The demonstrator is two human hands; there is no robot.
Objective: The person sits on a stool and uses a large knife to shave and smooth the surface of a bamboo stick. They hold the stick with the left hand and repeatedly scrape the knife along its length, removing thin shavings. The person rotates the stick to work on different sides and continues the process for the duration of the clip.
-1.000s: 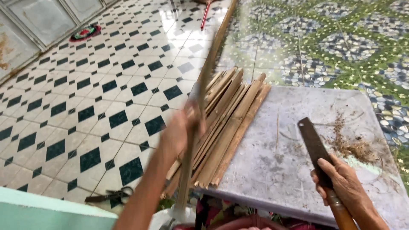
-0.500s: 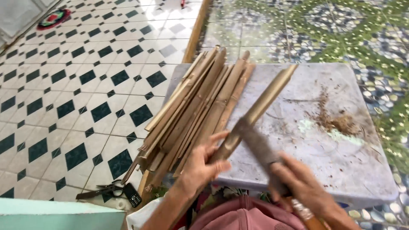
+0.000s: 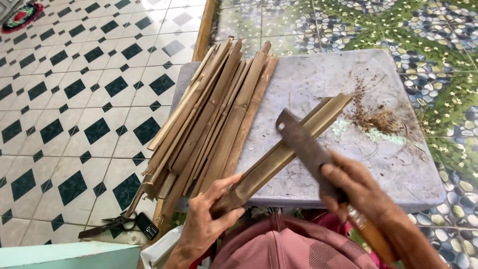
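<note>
The left hand point(image 3: 206, 221) clamps the near end of a bamboo strip point(image 3: 284, 152), angling it across the grey surface point(image 3: 318, 74) for support, while the right hand point(image 3: 356, 187) grips a cleaver point(image 3: 303, 147), blade resting on it.

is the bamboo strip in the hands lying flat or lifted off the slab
Lying flat: the bamboo strip rests on the slab, left hand gripping its near end.
</note>
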